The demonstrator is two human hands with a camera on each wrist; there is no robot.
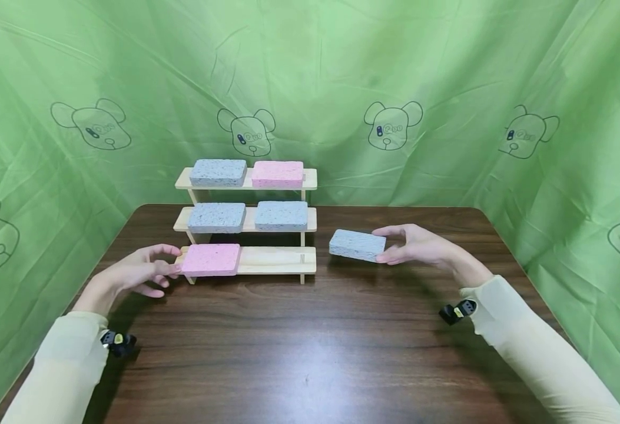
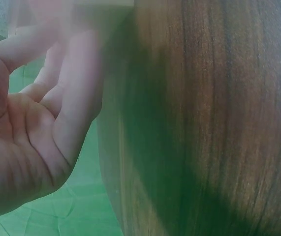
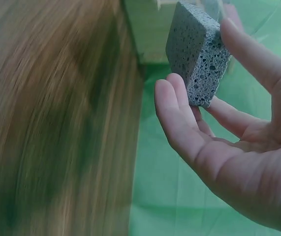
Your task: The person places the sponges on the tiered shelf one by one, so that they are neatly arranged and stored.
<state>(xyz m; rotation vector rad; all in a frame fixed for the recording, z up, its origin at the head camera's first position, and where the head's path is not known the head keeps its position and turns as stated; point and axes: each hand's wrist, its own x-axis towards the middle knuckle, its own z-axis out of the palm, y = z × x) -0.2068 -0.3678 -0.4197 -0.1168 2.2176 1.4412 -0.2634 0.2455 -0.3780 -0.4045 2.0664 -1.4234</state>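
A three-tier wooden shelf stands at the back of the dark wooden table. On the left of its bottom tier lies a pink sponge. My left hand touches that sponge's left end with straight fingertips. Its palm shows open in the left wrist view. My right hand pinches a blue sponge by its right end, just right of the shelf and slightly above the table. In the right wrist view the blue sponge sits between thumb and fingers.
The top tier holds a blue sponge and a pink sponge. Two blue sponges lie on the middle tier. The bottom tier's right half is bare wood. A green curtain surrounds the table.
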